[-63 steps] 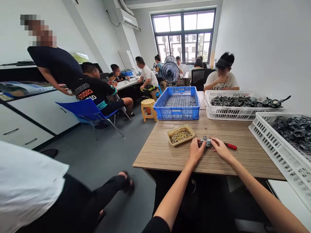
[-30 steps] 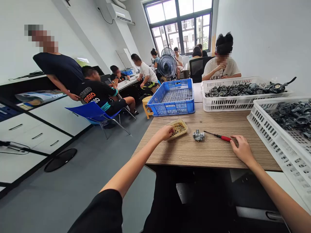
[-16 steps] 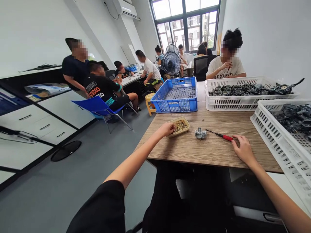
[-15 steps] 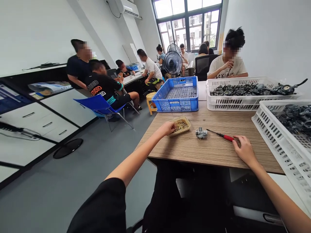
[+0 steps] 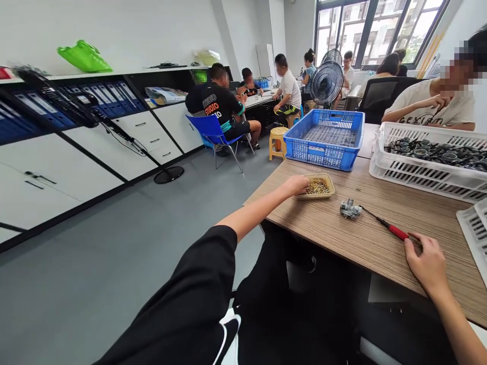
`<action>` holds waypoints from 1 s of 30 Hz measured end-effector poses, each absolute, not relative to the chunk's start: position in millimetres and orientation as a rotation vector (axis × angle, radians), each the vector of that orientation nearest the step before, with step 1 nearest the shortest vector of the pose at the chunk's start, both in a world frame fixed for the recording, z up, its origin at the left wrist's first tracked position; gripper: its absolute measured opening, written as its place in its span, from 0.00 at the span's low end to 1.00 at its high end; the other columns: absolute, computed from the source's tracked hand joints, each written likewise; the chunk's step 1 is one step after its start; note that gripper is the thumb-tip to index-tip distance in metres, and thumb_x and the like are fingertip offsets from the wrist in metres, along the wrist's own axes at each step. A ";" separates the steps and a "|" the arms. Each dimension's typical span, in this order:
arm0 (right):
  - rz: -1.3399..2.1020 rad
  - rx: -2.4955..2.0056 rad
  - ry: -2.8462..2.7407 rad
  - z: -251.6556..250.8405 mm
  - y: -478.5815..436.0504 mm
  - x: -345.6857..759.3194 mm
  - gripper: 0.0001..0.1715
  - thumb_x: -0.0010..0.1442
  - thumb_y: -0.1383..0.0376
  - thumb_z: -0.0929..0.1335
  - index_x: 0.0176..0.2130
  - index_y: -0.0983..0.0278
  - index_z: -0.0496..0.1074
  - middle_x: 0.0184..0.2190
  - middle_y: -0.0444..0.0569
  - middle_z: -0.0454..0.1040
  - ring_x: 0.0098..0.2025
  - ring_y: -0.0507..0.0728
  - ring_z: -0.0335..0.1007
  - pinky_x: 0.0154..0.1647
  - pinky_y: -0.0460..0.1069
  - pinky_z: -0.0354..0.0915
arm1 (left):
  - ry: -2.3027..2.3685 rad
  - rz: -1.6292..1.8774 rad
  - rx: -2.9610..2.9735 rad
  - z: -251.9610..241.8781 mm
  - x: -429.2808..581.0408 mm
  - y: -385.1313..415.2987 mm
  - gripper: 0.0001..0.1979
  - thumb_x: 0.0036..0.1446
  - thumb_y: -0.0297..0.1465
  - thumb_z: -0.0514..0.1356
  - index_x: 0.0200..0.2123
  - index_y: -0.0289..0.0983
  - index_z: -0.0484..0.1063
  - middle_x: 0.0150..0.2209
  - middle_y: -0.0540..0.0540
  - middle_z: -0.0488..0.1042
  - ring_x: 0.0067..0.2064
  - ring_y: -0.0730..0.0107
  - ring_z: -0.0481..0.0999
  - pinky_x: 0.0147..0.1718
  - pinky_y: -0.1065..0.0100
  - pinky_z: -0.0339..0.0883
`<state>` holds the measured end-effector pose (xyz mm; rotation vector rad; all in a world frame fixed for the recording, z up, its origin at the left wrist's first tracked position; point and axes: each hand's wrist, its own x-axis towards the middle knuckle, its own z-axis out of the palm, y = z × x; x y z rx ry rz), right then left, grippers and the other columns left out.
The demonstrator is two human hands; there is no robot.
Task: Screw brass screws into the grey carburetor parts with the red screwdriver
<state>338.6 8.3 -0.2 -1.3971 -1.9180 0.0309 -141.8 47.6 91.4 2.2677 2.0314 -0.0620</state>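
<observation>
My left hand point(image 5: 297, 183) reaches out to the near edge of a small tan tray point(image 5: 327, 191) filled with tiny brass parts; its fingers are curled over the parts and what they pinch is hidden. A small grey metal part point(image 5: 350, 209) lies on the wooden table point(image 5: 365, 243) between my hands, touched by neither. A red-handled screwdriver point(image 5: 395, 232) lies to its right, tip toward the part. My right hand point(image 5: 426, 261) rests flat on the table, fingers stretched, fingertips just at the end of the red handle.
A blue crate point(image 5: 323, 139) stands behind the tan tray. A white crate point(image 5: 418, 172) of dark metal parts is at the right, another white crate's corner point(image 5: 474, 228) nearer me. A person sits across the table; others sit at the far tables by a fan point(image 5: 326, 81).
Both hands let go of the grey part. My left hand went to the tan tray, my right to the screwdriver handle. The view has since swung left.
</observation>
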 end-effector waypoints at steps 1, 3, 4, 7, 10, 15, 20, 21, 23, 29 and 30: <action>0.035 -1.399 -1.917 0.0 8.2 338.4 0.20 0.63 0.51 0.64 0.45 0.60 0.75 0.43 0.61 0.78 0.51 0.75 0.74 0.55 0.69 0.69 | 2.030 -0.063 2.274 91.4 -142.1 47.0 0.10 0.63 0.27 0.62 0.42 0.34 0.84 0.44 0.34 0.83 0.45 0.53 0.83 0.45 0.63 0.72; 0.044 -1.403 -1.919 0.2 8.0 338.2 0.20 0.63 0.51 0.64 0.45 0.60 0.75 0.43 0.61 0.78 0.50 0.74 0.74 0.55 0.68 0.69 | 2.021 -0.064 2.286 90.7 -143.6 46.8 0.10 0.63 0.27 0.62 0.42 0.34 0.83 0.44 0.33 0.83 0.45 0.52 0.83 0.46 0.62 0.72; 0.046 -1.405 -1.921 0.3 8.0 338.2 0.20 0.63 0.51 0.64 0.45 0.61 0.75 0.43 0.61 0.78 0.50 0.74 0.74 0.55 0.68 0.69 | 2.015 -0.067 2.292 90.2 -144.7 47.4 0.10 0.63 0.27 0.61 0.42 0.33 0.83 0.44 0.33 0.83 0.45 0.52 0.83 0.46 0.62 0.72; 0.042 -1.406 -1.924 -0.2 7.9 338.0 0.20 0.64 0.53 0.64 0.45 0.62 0.75 0.44 0.61 0.78 0.50 0.73 0.74 0.55 0.67 0.69 | 1.998 -0.087 2.302 87.9 -148.5 51.6 0.10 0.64 0.26 0.61 0.40 0.34 0.83 0.42 0.34 0.83 0.44 0.53 0.83 0.46 0.63 0.71; 0.033 -1.398 -1.924 -1.2 7.2 337.5 0.20 0.64 0.53 0.64 0.46 0.62 0.76 0.44 0.61 0.78 0.50 0.71 0.74 0.55 0.65 0.69 | 1.997 -0.107 2.293 85.9 -149.5 55.7 0.08 0.62 0.26 0.62 0.37 0.35 0.83 0.39 0.36 0.83 0.43 0.54 0.83 0.46 0.64 0.71; 0.033 -1.376 -1.921 -2.7 4.7 335.9 0.19 0.66 0.54 0.64 0.47 0.62 0.76 0.44 0.60 0.78 0.50 0.70 0.74 0.55 0.64 0.68 | 2.012 -0.111 2.274 90.6 -145.2 53.1 0.04 0.57 0.26 0.65 0.35 0.36 0.82 0.35 0.38 0.82 0.42 0.54 0.83 0.44 0.65 0.70; 0.042 -1.382 -1.924 -3.1 3.8 336.0 0.18 0.67 0.55 0.64 0.48 0.62 0.76 0.45 0.60 0.78 0.51 0.69 0.74 0.56 0.64 0.69 | 2.011 0.031 2.330 113.2 -139.2 43.3 0.07 0.60 0.25 0.61 0.38 0.35 0.79 0.40 0.38 0.82 0.42 0.57 0.81 0.42 0.65 0.69; 0.044 -1.383 -1.925 -2.5 3.5 335.7 0.18 0.68 0.55 0.64 0.48 0.62 0.76 0.46 0.60 0.78 0.51 0.69 0.74 0.56 0.64 0.68 | 1.998 0.159 2.349 118.2 -135.2 40.8 0.07 0.60 0.24 0.60 0.38 0.35 0.78 0.41 0.38 0.81 0.42 0.59 0.80 0.42 0.66 0.69; 0.044 -1.385 -1.916 0.6 1.0 332.8 0.17 0.68 0.57 0.64 0.49 0.62 0.76 0.46 0.60 0.78 0.51 0.69 0.73 0.58 0.64 0.68 | 1.891 0.488 2.342 124.2 -120.4 34.6 0.05 0.60 0.25 0.60 0.38 0.35 0.76 0.40 0.41 0.80 0.40 0.63 0.78 0.41 0.67 0.68; 0.087 -1.252 -2.009 20.7 -27.3 296.9 0.17 0.73 0.59 0.64 0.57 0.60 0.73 0.51 0.59 0.78 0.56 0.69 0.73 0.60 0.66 0.69 | 1.215 1.076 1.759 85.2 -23.0 1.2 0.09 0.60 0.37 0.62 0.34 0.37 0.74 0.30 0.48 0.76 0.30 0.72 0.71 0.31 0.70 0.65; 0.127 -1.196 -2.053 23.0 -32.9 288.5 0.18 0.73 0.58 0.65 0.58 0.59 0.73 0.53 0.59 0.78 0.57 0.68 0.74 0.61 0.66 0.70 | 1.123 1.071 1.634 72.5 -5.3 -5.3 0.12 0.59 0.40 0.63 0.34 0.37 0.74 0.28 0.49 0.75 0.28 0.72 0.70 0.30 0.70 0.65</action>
